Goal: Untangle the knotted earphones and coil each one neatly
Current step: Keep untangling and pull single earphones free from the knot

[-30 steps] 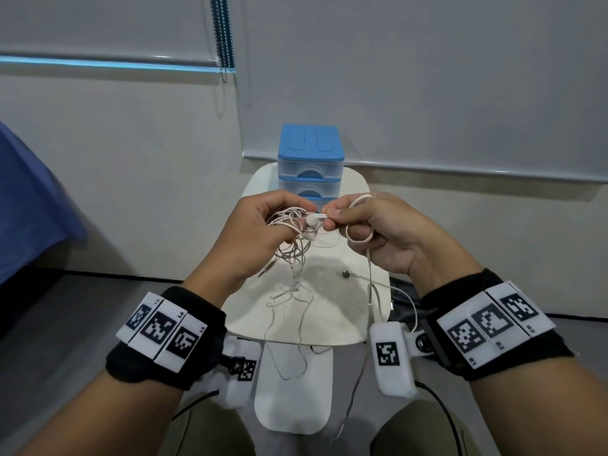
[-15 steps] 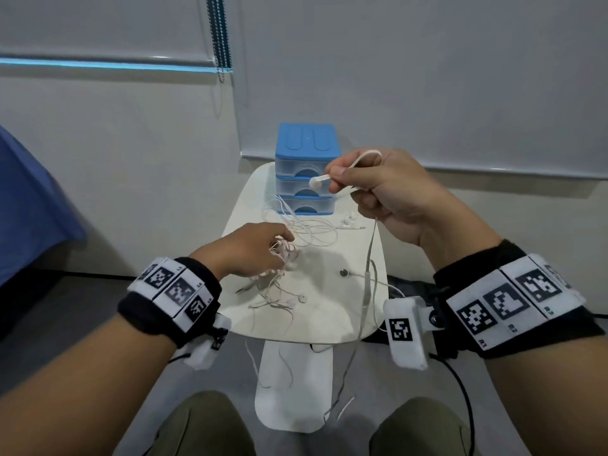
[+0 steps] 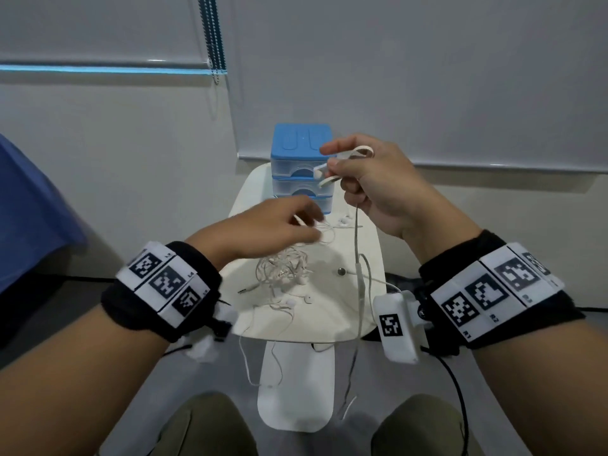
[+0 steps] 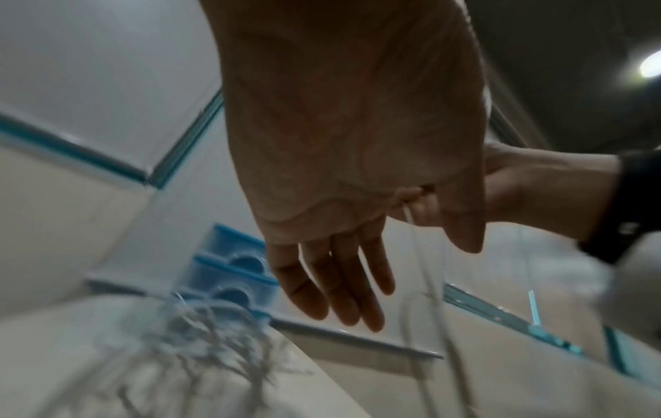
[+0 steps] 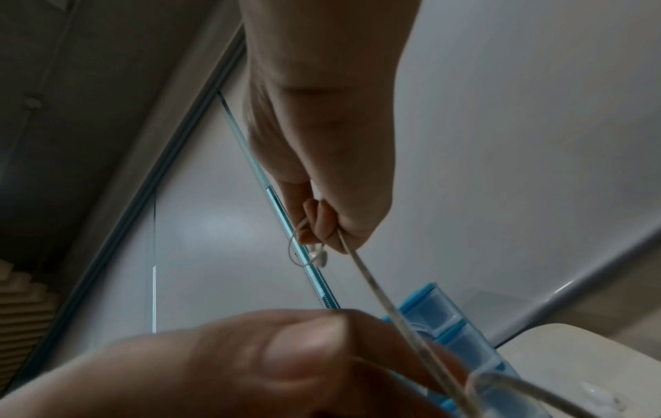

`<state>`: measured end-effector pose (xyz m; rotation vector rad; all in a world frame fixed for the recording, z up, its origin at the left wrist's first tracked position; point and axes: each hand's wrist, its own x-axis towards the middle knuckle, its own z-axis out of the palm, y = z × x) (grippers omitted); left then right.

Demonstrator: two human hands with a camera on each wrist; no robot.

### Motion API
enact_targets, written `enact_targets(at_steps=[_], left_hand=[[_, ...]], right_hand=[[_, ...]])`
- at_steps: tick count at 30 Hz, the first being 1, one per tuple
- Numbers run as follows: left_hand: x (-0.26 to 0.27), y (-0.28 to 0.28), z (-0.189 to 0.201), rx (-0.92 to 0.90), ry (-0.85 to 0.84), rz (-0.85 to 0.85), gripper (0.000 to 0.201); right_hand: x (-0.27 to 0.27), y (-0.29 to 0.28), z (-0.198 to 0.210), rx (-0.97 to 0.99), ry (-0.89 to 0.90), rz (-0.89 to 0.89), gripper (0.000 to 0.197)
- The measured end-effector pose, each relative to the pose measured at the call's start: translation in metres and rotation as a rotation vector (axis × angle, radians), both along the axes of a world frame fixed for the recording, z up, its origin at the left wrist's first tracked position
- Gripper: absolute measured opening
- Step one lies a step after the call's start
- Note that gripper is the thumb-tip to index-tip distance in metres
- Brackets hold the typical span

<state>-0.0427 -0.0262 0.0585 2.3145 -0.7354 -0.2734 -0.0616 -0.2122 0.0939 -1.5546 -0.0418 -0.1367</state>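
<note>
Tangle (image 3: 283, 269) mid-table (image 3: 329, 311), edges free

The right hand (image 3: 371, 182) is raised toward one o'clock, thumb and forefinger pinched together, the other fingers curled under. The left hand (image 3: 263, 230) reaches toward twelve o'clock, lower, palm down, its fingers (image 4: 336, 282) straight and close together (blurred in the head view). Both forearms (image 3: 82, 366) angle inward.

The right hand (image 5: 322, 181) pinched a white earphone cable (image 5: 372, 280), an earbud (image 5: 319, 256) dangling below its fingertips (slightly blurred), above the blue drawer unit (image 5: 440, 316) and left hand (image 5: 250, 364).
</note>
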Motion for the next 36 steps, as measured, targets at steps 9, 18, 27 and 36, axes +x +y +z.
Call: enact_targets(at_steps=[9,18,27,36], left_hand=[[-0.026,-0.054,-0.042,-0.183,0.319,-0.147,0.017],[-0.036,-0.022,0.024,-0.536,0.326,-0.031,0.022],[-0.047,-0.016,0.085,-0.78,0.375,0.003,0.025],[-0.062,-0.016,0.124,-0.585,-0.057,0.044,0.054]], right_hand=[[0.002,-0.008,0.008,0.075,-0.084,-0.14,0.022],[-0.004,-0.029,-0.017,-0.539,0.11,-0.005,0.038],[-0.041,-0.018,0.043,-0.215,-0.289,-0.3,0.019],[-0.066,0.001,0.048,-0.517,-0.182,0.072,0.022]])
